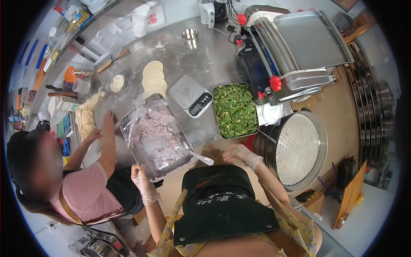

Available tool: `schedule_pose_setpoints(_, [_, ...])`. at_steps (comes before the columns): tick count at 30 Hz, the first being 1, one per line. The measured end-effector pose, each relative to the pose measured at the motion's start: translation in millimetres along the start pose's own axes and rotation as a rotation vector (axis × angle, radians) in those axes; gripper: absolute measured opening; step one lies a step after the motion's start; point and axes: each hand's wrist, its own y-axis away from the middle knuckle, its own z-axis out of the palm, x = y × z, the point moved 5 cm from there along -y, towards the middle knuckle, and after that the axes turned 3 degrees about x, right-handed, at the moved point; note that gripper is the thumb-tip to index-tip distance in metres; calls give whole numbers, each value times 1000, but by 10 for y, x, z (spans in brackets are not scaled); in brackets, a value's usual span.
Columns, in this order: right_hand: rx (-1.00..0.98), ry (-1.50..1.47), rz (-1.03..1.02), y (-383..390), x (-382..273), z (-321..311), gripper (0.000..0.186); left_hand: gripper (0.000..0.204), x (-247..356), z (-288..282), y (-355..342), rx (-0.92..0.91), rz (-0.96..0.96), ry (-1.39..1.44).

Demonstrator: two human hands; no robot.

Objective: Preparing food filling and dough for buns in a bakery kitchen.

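Note:
My left hand (143,183), in a clear plastic glove, is closed beside the near left corner of a metal tray (185,145). What its fingers hold, if anything, cannot be made out. Pale purple-pink filling (156,126) partly covers the tray, with clear film along its far edge. A spoon (203,158) rests across the tray's right side, its handle sticking out. My right hand (240,154), also gloved, hovers open beyond that handle, fingers loosely stretched, touching nothing visible. Just beyond it stands a rectangular tray of chopped green filling (235,110).
A digital scale (190,95) and overlapping dough rounds (154,78) lie behind the trays. At left, a co-worker's hands (102,126) are near a dough strip (87,115). A round steamer (299,150) stands right, below a dough roller machine (291,51). A metal cup (190,36) sits farther back.

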Motion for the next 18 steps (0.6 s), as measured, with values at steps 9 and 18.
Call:
schedule_pose_setpoints(9, [1061, 1235, -1157, -641, -2509, 636, 11, 18, 16, 16, -63, 16, -14, -102])
schedule_pose_setpoints(18, [1081, 1752, -633, -1654, -2888, 483, 16, 16, 14, -50, -203, 55, -58, -90])
